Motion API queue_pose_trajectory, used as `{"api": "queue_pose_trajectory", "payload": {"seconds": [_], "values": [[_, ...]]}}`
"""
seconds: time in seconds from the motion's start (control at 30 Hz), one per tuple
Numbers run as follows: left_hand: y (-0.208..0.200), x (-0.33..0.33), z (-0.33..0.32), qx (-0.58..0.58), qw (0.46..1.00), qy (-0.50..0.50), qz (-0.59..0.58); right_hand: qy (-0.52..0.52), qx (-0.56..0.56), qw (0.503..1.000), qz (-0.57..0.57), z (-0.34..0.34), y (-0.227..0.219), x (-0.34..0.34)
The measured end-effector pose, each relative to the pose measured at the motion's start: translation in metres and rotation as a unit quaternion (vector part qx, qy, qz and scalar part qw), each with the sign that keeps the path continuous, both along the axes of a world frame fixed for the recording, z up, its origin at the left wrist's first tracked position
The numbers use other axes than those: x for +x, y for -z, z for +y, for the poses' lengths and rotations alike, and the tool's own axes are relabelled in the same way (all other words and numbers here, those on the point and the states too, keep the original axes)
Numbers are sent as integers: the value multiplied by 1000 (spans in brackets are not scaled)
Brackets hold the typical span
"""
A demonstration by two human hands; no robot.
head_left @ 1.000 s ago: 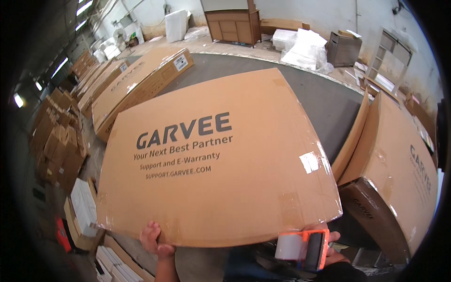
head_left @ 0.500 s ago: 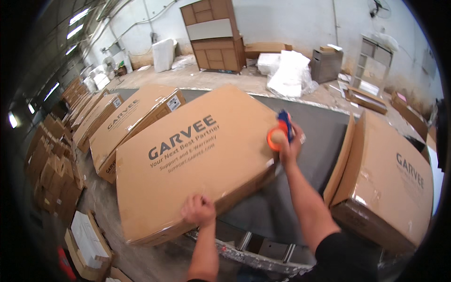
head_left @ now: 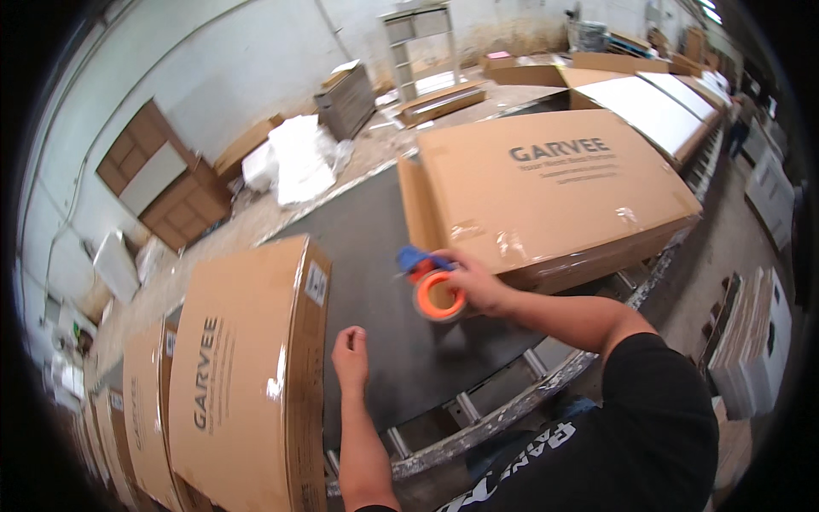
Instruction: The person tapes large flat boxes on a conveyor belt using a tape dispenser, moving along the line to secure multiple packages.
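Observation:
In my right hand (head_left: pixel 479 286) is a blue and orange tape dispenser (head_left: pixel 423 276), held over the dark conveyor belt (head_left: pixel 367 243). It is just in front of the left end of a big brown carton (head_left: pixel 554 192), whose end flap (head_left: pixel 417 205) stands out. My left hand (head_left: pixel 350 363) hangs above the belt with its fingers curled and nothing visible in them. Close to its left, but apart from it, is another large carton (head_left: pixel 235 350) with shiny clear tape along its edge and a white label on its end.
Several more cartons (head_left: pixel 141 401) line up at the left. Metal rollers (head_left: pixel 467 408) and a worn rail (head_left: pixel 529 388) edge the belt's near side. White-topped open cartons (head_left: pixel 627 111) lie beyond the right carton. Stacked panels (head_left: pixel 755 358) stand on the floor at right.
My view has swung right. My left hand has come off the left carton, and my right hand has carried the tape dispenser from that carton to the right carton's flap end.

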State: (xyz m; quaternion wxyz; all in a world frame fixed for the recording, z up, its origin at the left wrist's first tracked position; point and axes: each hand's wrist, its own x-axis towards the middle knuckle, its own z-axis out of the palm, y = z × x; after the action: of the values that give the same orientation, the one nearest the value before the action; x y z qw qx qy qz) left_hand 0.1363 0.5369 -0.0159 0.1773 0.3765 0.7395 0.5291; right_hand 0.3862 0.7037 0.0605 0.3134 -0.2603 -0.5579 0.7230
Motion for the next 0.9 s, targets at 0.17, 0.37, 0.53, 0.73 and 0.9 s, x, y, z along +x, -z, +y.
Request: {"api": "queue_pose_trajectory", "payload": {"seconds": [0.17, 0.37, 0.53, 0.73, 0.9], "values": [[-40, 90, 88, -49, 953, 233, 187, 291, 47, 955, 7, 97, -20, 187], [-66, 148, 226, -134, 852, 203, 464, 459, 95, 883, -31, 235, 0, 389], [-52, 143, 349, -195, 791, 214, 539, 550, 104, 820, -119, 357, 32, 540], [-38, 204, 534, -236, 792, 312, 468, 518, 155, 828, -146, 427, 66, 657], [-20, 228, 661, -233, 832, 215, 456, 463, 144, 866, -118, 410, 57, 658]]}}
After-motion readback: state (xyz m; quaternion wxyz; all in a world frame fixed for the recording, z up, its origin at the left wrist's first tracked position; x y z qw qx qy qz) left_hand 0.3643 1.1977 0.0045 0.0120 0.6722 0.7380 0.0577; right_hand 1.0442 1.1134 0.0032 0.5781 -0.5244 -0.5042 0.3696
